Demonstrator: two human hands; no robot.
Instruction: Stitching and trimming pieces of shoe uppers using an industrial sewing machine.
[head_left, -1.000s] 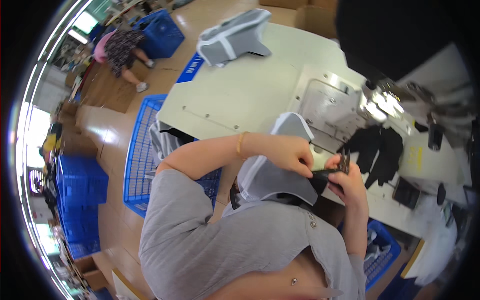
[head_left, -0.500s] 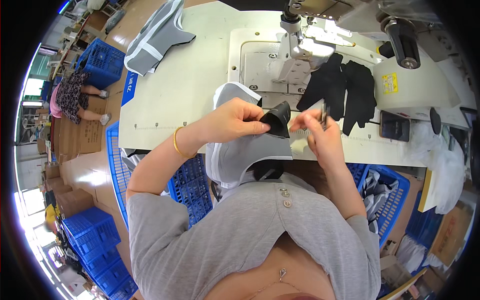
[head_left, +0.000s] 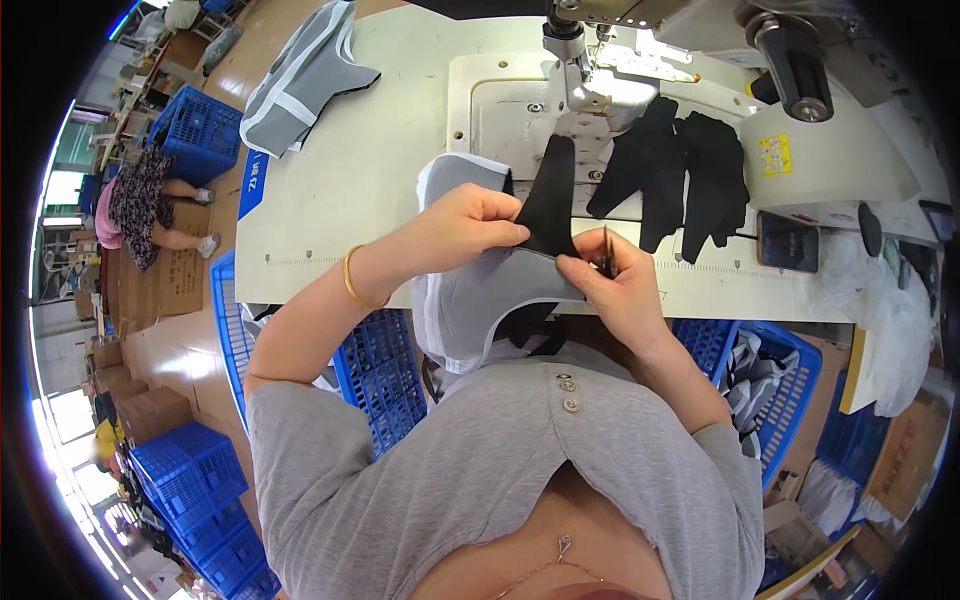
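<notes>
A grey fabric piece with white edging (head_left: pixel 500 290) hangs over the table's front edge, toward my lap. From its far edge a tapered black fabric piece (head_left: pixel 553 195) points away toward the sewing machine. My left hand (head_left: pixel 470 228) is closed, thumb and fingers pinching the left side where black meets grey. Closed at the right side of that same join, my right hand (head_left: pixel 622 290) pinches the fabric with thumb and forefinger. A slim dark pointed tool (head_left: pixel 608 255) also sits in the right hand's fingers; its exact kind is hard to make out.
The sewing machine (head_left: pixel 580 85) stands beyond my hands. Black fabric pieces (head_left: pixel 650 175) lie right of its needle area, near a phone (head_left: pixel 787 243). Another grey piece (head_left: pixel 305 85) rests at far left. Blue baskets (head_left: pixel 785 390) flank me below the table. A person (head_left: pixel 143 205) bends at left.
The black piece was curled over and is now laid out straight, pointing away. My right hand has moved left and down from the air to pinch the fabric. The left hand keeps its pinch.
</notes>
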